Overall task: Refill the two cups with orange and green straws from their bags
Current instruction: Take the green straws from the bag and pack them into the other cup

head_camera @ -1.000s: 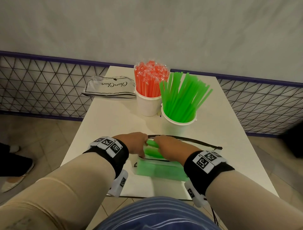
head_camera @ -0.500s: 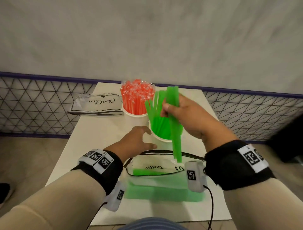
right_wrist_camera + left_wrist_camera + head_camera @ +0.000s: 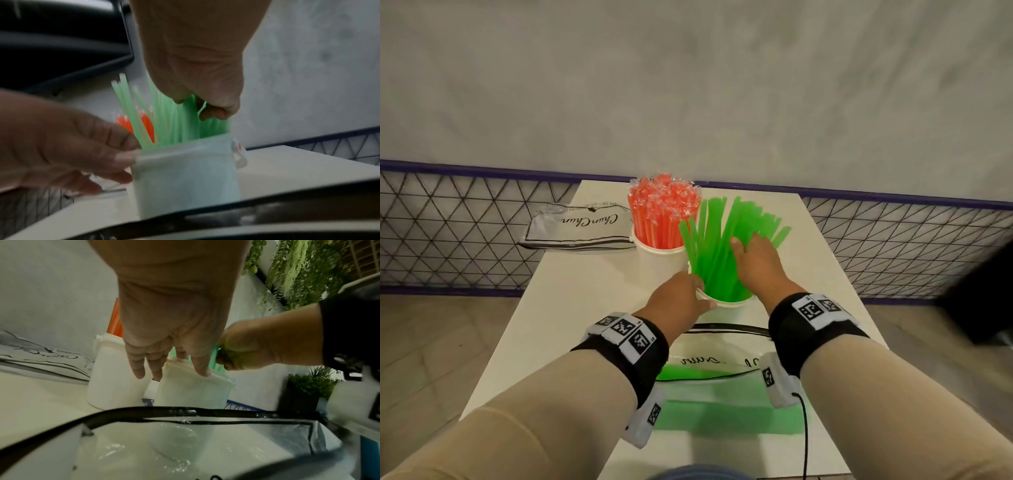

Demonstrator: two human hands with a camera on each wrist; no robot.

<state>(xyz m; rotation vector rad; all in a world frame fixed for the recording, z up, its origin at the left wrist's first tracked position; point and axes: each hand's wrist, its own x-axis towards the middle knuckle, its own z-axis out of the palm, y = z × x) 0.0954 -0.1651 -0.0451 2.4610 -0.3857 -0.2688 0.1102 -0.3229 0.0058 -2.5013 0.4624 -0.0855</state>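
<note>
Two white cups stand side by side at mid-table. The far one [image 3: 659, 262] holds wrapped orange straws [image 3: 664, 209]. The near cup [image 3: 729, 303] holds green straws [image 3: 717, 253] fanned out to the right. My right hand [image 3: 751, 255] is over this cup, and in the right wrist view its fingers [image 3: 213, 112] curl round a bunch of the green straws [image 3: 174, 123]. My left hand [image 3: 693, 291] touches the near cup's left rim with fairly straight fingers [image 3: 156, 369]. A clear bag [image 3: 709, 363] with green straws lies open under my wrists.
A flat clear bag with black trim [image 3: 578, 228] lies at the table's back left. A black wire-mesh fence [image 3: 448, 233] runs behind and beside the white table [image 3: 585, 291], with a grey wall beyond. Tiled floor lies on both sides.
My right hand lifted a bunch of green straws out of the bag and lowered it into the near cup. My left hand left the bag and moved forward to the cup's rim.
</note>
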